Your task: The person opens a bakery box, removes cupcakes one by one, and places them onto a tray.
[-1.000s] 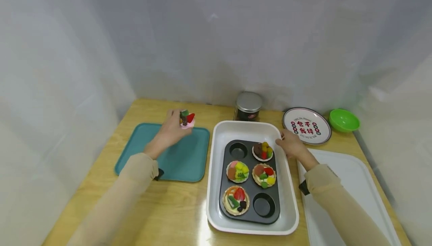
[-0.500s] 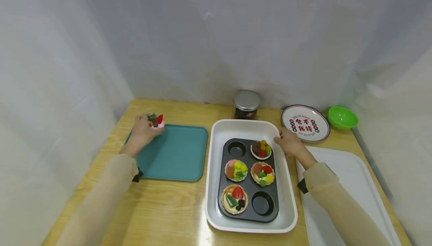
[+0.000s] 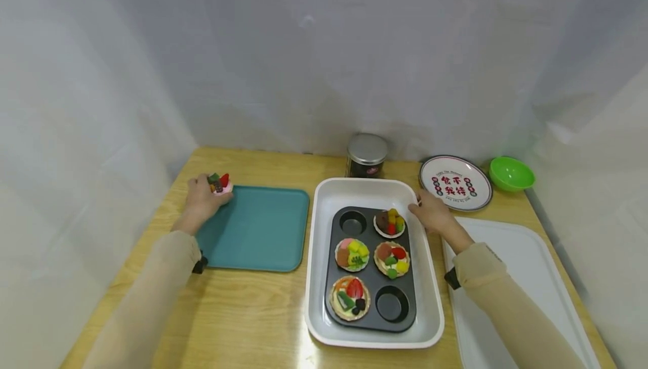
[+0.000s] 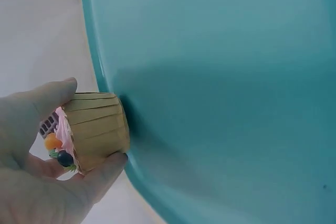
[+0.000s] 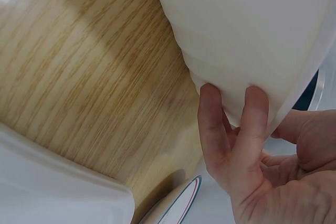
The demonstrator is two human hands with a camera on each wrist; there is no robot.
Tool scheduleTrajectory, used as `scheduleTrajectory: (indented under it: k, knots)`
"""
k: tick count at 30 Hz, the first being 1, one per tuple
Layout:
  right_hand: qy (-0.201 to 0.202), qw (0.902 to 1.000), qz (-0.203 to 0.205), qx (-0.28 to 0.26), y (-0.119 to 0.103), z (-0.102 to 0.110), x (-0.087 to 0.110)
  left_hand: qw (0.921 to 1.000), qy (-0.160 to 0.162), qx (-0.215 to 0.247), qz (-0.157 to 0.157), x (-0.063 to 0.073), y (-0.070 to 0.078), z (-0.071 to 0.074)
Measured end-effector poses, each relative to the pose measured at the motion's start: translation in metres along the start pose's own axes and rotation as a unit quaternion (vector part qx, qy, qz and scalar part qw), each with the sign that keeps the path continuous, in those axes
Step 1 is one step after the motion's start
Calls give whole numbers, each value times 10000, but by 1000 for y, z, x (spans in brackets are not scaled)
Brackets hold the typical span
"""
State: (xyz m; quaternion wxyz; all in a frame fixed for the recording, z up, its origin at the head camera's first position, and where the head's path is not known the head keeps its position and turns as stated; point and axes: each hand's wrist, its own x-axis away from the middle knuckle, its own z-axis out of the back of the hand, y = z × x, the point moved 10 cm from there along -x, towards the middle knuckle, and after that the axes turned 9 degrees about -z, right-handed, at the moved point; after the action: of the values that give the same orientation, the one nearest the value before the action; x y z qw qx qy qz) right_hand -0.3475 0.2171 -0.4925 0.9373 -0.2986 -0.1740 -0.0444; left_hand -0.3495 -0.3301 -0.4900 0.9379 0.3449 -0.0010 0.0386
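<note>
My left hand [image 3: 199,200] holds a fruit-topped cupcake [image 3: 220,184] at the far left corner of the teal tray [image 3: 263,234]. In the left wrist view, thumb and fingers pinch the cupcake's tan pleated cup [image 4: 100,127], tilted, with pink cream and small fruits facing the palm. Whether its base touches the tray is unclear. My right hand [image 3: 435,215] grips the far right rim of a deep white tray [image 3: 374,343], two fingertips [image 5: 256,98] against its outer wall. Inside it lies a dark muffin pan [image 3: 372,296] with several fruit tarts [image 3: 350,298] and two vacant cups.
A lidded tin [image 3: 367,155] stands behind the deep white tray. At the back right are an oval plate [image 3: 455,200] with red characters and a green bowl [image 3: 511,174]. A flat white tray [image 3: 521,296] lies under my right forearm.
My left hand has carried the cupcake leftward and slightly down, from above the teal tray's right part to its far left corner. The right hand keeps its grip on the rim.
</note>
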Motion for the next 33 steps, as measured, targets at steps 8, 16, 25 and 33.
scheduleTrajectory:
  k: [8,16,25,33]
  knots:
    - [2,10000,43,-31,2,-2,1,9999,-83,-92,62,1,-7,2]
    - [29,10000,35,3,-1,-1,1,9996,-268,-97,70,2,-9,2]
    - [25,10000,12,18,-3,-1,1,9949,669,-261,-712,7,35,11]
    - [92,9999,3,78,-2,-1,1,9734,11,648,-2198,17,139,-29]
